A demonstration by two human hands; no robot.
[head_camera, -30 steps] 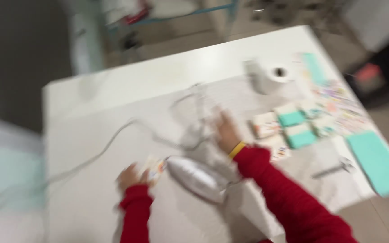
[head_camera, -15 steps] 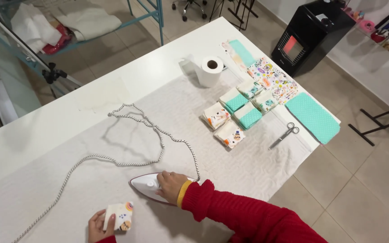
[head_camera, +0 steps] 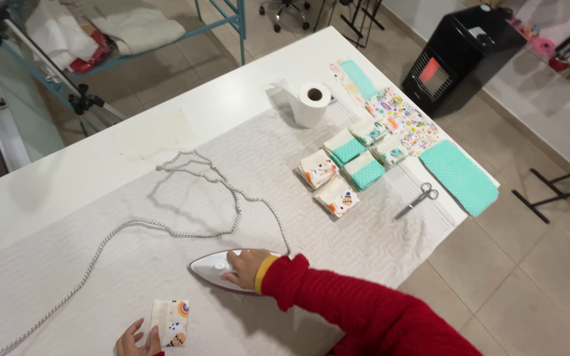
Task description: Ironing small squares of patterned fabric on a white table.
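My right hand [head_camera: 242, 267] in a red sleeve grips the handle of a white iron [head_camera: 214, 267] that rests flat on the white quilted cloth [head_camera: 166, 264]. Its braided cord [head_camera: 186, 231] loops away to the left across the cloth. At the bottom edge, the fingertips of my left hand [head_camera: 133, 341] touch a small folded patterned fabric piece [head_camera: 170, 322] lying on the cloth, just left of and nearer to me than the iron.
Several folded fabric pieces [head_camera: 348, 168], some teal, lie at the right with scissors [head_camera: 417, 200], a paper roll [head_camera: 311, 103], flat patterned fabric [head_camera: 404, 118] and a teal sheet [head_camera: 460, 175]. A black heater [head_camera: 463, 56] stands on the floor beyond the white table's [head_camera: 67, 178] right edge.
The view steadied after a blur. My left hand laid the folded piece down on the cloth. My right hand stays on the iron, which shifted little.
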